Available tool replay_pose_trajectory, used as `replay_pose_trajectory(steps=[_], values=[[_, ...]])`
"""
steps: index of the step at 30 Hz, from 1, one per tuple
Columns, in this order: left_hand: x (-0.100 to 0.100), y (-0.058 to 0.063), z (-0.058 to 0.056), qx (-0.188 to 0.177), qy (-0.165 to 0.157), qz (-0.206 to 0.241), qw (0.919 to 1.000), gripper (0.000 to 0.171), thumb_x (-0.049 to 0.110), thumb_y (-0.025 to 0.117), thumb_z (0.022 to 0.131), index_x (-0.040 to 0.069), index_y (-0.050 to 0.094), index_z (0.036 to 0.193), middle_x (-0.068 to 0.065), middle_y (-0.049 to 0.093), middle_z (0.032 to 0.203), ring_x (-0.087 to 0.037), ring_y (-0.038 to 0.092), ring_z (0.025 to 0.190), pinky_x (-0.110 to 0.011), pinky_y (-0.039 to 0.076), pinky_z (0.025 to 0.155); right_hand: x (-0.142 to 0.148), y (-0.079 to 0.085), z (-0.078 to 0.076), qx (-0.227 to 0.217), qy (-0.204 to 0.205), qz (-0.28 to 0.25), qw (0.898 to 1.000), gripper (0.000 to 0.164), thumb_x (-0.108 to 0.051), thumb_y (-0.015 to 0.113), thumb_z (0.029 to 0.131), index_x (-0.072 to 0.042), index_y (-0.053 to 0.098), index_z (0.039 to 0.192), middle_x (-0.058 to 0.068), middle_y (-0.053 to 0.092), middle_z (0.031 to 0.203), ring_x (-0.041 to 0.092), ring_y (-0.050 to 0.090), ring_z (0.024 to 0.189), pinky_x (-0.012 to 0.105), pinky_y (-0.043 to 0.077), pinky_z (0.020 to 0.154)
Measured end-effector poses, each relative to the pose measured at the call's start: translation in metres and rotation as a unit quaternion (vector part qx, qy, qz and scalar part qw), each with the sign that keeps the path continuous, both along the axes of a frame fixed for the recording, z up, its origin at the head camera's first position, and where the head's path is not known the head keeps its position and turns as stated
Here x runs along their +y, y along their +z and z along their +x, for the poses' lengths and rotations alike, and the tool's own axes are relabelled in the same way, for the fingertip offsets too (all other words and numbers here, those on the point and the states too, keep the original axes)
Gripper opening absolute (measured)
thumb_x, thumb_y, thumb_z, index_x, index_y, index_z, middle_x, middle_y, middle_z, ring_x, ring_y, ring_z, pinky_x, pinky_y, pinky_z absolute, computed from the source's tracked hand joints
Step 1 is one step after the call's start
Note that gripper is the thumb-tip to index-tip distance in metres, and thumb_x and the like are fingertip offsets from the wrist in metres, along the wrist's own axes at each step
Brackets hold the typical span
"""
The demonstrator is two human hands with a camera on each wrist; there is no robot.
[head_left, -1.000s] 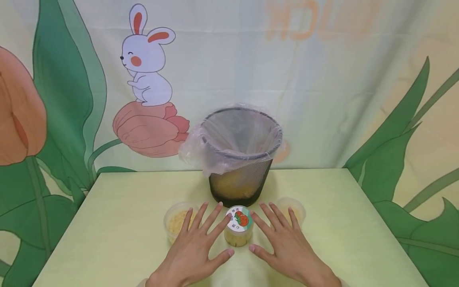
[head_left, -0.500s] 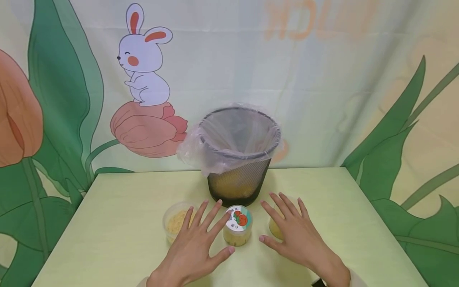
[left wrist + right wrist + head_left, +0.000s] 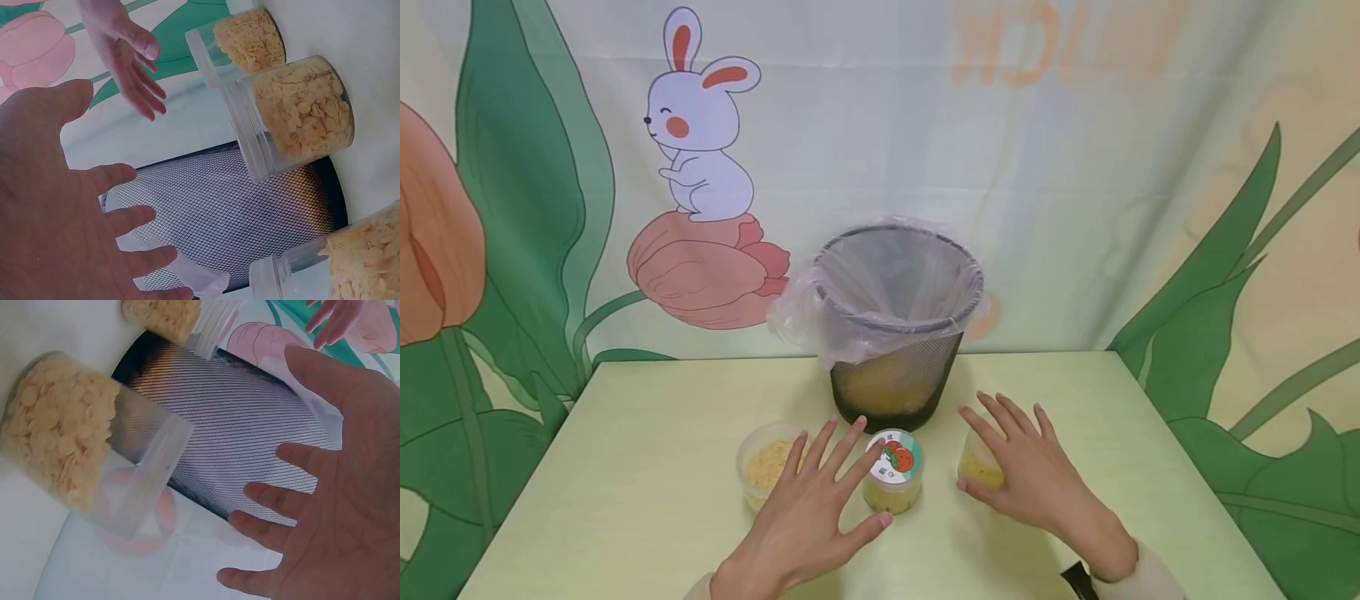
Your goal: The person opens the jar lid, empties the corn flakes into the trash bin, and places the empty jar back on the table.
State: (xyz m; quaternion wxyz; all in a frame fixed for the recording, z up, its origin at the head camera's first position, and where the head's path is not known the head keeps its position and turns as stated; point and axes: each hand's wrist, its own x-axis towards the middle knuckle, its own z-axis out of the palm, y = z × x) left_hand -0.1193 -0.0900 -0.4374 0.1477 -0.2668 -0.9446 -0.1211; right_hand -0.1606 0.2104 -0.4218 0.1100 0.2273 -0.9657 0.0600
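Three clear plastic jars of pale yellow flakes stand in a row. Over the left jar point(image 3: 767, 465), partly covering it, my left hand point(image 3: 812, 517) hovers palm down with fingers spread. The middle jar point(image 3: 892, 471) has a round lid label showing red fruit and lies just beyond the left fingertips. Partly behind my right hand point(image 3: 1037, 471) is the right jar point(image 3: 977, 467); thumb and fingers stand straight and apart around its near side. In the right wrist view, a gap shows between the right fingers point(image 3: 275, 494) and that jar's lid point(image 3: 159, 475). Neither hand holds anything.
Behind the jars stands a black mesh wastebasket point(image 3: 891, 383) lined with a thin plastic bag point(image 3: 801, 312) that hangs over its rim. The pale green table point(image 3: 647, 442) meets a printed curtain point(image 3: 1060, 208) at its back edge. A black strap point(image 3: 1078, 579) shows by the right sleeve.
My right hand has moved right and slightly forward, from over the right jar to its right side, uncovering part of it. The left hand stays nearly where it was.
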Motion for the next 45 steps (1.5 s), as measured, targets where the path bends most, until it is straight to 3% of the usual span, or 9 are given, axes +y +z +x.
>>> replay_pose_trajectory(steps=[5, 14, 21, 32, 45], values=[[0.000, -0.001, -0.001, -0.002, -0.004, 0.006, 1.0000, 0.071, 0.067, 0.047, 0.091, 0.032, 0.036, 0.152, 0.001, 0.027, 0.163, -0.035, 0.027, 0.149, -0.061, 0.023, 0.117, 0.009, -0.001, -0.008, -0.010, -0.020, -0.015, 1.000, 0.086, -0.055, 0.075, 0.078, -0.023, 0.041, 0.150, 0.010, 0.040, 0.155, 0.036, 0.040, 0.140, 0.068, 0.033, 0.106], [0.002, -0.004, -0.003, -0.006, -0.010, 0.007, 0.9999, 0.071, 0.067, 0.046, 0.092, 0.033, 0.034, 0.153, 0.001, 0.026, 0.163, -0.036, 0.029, 0.148, -0.062, 0.024, 0.116, 0.019, -0.006, -0.022, -0.038, -0.025, -0.022, 0.999, 0.083, -0.054, 0.074, 0.079, -0.021, 0.043, 0.149, 0.013, 0.040, 0.154, 0.041, 0.041, 0.138, 0.066, 0.038, 0.103], [0.004, -0.006, -0.002, -0.020, -0.011, 0.001, 0.9997, 0.073, 0.069, 0.045, 0.092, 0.036, 0.027, 0.155, 0.001, 0.024, 0.164, -0.036, 0.027, 0.149, -0.062, 0.023, 0.116, 0.024, -0.013, -0.027, -0.071, -0.045, -0.034, 0.996, 0.083, -0.054, 0.074, 0.079, -0.021, 0.043, 0.148, 0.014, 0.038, 0.155, 0.042, 0.042, 0.137, 0.058, 0.052, 0.081], [0.013, -0.011, 0.001, -0.049, -0.021, 0.010, 0.9985, 0.071, 0.067, 0.049, 0.090, 0.031, 0.040, 0.150, 0.000, 0.026, 0.163, -0.037, 0.029, 0.147, -0.063, 0.021, 0.117, 0.022, -0.020, -0.032, -0.111, -0.057, -0.039, 0.991, 0.085, -0.057, 0.074, 0.078, -0.025, 0.041, 0.150, 0.011, 0.033, 0.158, 0.041, 0.040, 0.138, 0.062, 0.052, 0.073], [0.015, -0.011, 0.002, -0.018, -0.033, 0.014, 0.9992, 0.071, 0.066, 0.051, 0.090, 0.028, 0.041, 0.150, 0.000, 0.030, 0.162, -0.034, 0.031, 0.147, -0.061, 0.025, 0.116, 0.018, -0.030, -0.034, -0.117, -0.057, -0.040, 0.991, 0.078, -0.047, 0.078, 0.079, -0.021, 0.047, 0.145, 0.010, 0.046, 0.147, 0.037, 0.048, 0.129, 0.058, 0.054, 0.074]])
